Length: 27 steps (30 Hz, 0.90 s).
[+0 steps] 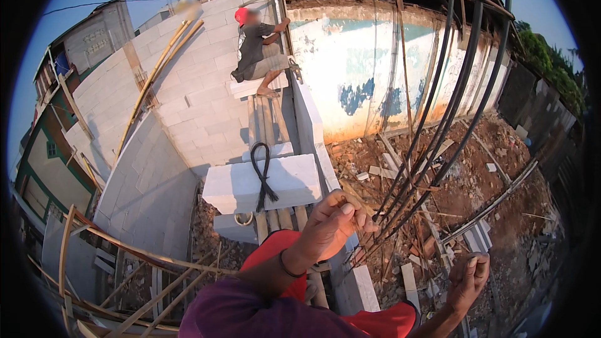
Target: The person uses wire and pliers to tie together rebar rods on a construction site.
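Note:
My left hand (pixel 338 222), with a dark band at its wrist, is raised in front of me with fingers curled and pinched together. It is close to the lower ends of several dark steel rods (pixel 477 22). Lower and to the right, my right hand (pixel 468 281) is closed, fingertips against the thumb. Anything thin in either hand is too small to make out. A looped bundle of black wire (pixel 265 195) lies on a large white block (pixel 294 178) just beyond my left hand, touched by neither hand.
A co-worker (pixel 253 50) in a red cap sits on a raised plank by the block wall (pixel 206 87). Bamboo poles (pixel 153 81) lean there. Rubble and timber cover the lower ground (pixel 501 200) on the right. A low block wall (pixel 360 291) runs beside my legs.

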Tool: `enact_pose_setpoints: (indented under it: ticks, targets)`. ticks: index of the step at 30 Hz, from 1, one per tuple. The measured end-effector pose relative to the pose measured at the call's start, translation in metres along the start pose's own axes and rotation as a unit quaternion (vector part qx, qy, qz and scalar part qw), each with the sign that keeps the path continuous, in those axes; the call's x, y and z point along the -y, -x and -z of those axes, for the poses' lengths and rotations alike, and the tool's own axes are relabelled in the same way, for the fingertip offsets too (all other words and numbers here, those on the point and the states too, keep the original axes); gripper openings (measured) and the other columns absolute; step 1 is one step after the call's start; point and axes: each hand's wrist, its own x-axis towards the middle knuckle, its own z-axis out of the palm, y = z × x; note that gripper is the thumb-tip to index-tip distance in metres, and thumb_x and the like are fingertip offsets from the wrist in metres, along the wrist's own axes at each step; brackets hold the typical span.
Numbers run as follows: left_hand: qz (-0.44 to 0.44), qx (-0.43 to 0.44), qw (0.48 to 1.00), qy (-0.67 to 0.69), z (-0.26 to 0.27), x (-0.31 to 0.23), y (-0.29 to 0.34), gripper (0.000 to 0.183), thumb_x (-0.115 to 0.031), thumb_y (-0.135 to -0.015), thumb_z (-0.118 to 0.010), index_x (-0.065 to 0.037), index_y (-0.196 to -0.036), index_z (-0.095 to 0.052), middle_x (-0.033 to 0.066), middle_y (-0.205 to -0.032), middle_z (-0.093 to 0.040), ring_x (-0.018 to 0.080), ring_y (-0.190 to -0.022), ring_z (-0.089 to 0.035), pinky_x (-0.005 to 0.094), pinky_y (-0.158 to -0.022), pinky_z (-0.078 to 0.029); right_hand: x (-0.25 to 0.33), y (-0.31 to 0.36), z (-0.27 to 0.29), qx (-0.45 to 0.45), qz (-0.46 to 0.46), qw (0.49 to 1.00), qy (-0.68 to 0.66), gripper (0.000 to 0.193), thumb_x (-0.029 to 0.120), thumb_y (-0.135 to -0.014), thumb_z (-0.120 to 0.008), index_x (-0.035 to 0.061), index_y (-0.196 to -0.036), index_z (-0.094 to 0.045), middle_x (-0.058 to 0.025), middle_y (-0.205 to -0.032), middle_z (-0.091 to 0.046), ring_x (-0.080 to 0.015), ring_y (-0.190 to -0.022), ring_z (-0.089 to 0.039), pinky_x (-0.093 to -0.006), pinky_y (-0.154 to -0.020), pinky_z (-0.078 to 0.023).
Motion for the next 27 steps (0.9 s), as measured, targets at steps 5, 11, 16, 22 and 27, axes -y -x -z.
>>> enact_pose_setpoints:
  ticks: [5,11,16,22,27]
  targets:
    - [0.025,0.050,0.981,-0.187,-0.013,0.022,-0.009,0.031,-0.022,-0.109,-0.044,0.001,-0.125,-0.057,0.0027,-0.081,-0.052,0.0062,-0.065,-0.047,0.0210,-0.056,-0.039,0.002,0.001,-0.093,0.057,-0.051,0.994,0.074,0.018,0.019,-0.103,-0.057,0.0020,-0.099,-0.057,0.0011,-0.075,-0.051,-0.0037,-0.061,-0.042,-0.0221,-0.053,-0.033]
    - [0.044,0.013,0.961,-0.271,-0.016,0.050,0.004,0.032,-0.022,-0.106,-0.050,0.003,-0.123,-0.062,0.0072,-0.100,-0.062,0.0118,-0.086,-0.058,0.0261,-0.074,-0.047,-0.004,0.016,-0.143,0.042,0.031,0.998,0.032,0.025,0.005,-0.102,-0.052,-0.0032,-0.125,-0.047,-0.0063,-0.089,-0.060,-0.0081,-0.074,-0.055,-0.0238,-0.065,-0.045]
    - [0.116,-0.011,0.984,-0.132,-0.026,0.069,0.009,0.030,-0.022,-0.106,-0.053,0.001,-0.121,-0.065,0.0058,-0.119,-0.062,0.0075,-0.088,-0.059,0.0235,-0.072,-0.050,-0.016,0.025,-0.142,0.044,0.019,0.999,-0.013,0.032,0.000,-0.100,-0.052,-0.0030,-0.130,-0.040,-0.0109,-0.099,-0.062,-0.0100,-0.082,-0.060,-0.0241,-0.070,-0.047]
    - [0.132,-0.027,0.984,-0.114,-0.027,0.070,0.010,0.027,-0.021,-0.105,-0.053,0.000,-0.118,-0.064,0.0049,-0.112,-0.065,0.0085,-0.090,-0.061,0.0231,-0.077,-0.050,-0.016,0.024,-0.144,0.029,-0.014,0.999,-0.031,0.031,0.000,-0.100,-0.054,-0.0028,-0.128,-0.041,-0.0140,-0.105,-0.064,-0.0122,-0.089,-0.063,-0.0244,-0.073,-0.049]
    - [0.096,-0.089,0.981,-0.140,-0.023,0.072,0.001,0.023,-0.023,-0.107,-0.050,-0.004,-0.109,-0.062,0.0019,-0.093,-0.063,0.0076,-0.081,-0.059,0.0273,-0.080,-0.052,-0.024,0.023,-0.137,0.043,-0.041,0.995,0.084,0.025,0.005,-0.097,-0.063,-0.0027,-0.119,-0.052,-0.0147,-0.102,-0.066,-0.0145,-0.091,-0.063,-0.0272,-0.077,-0.049]
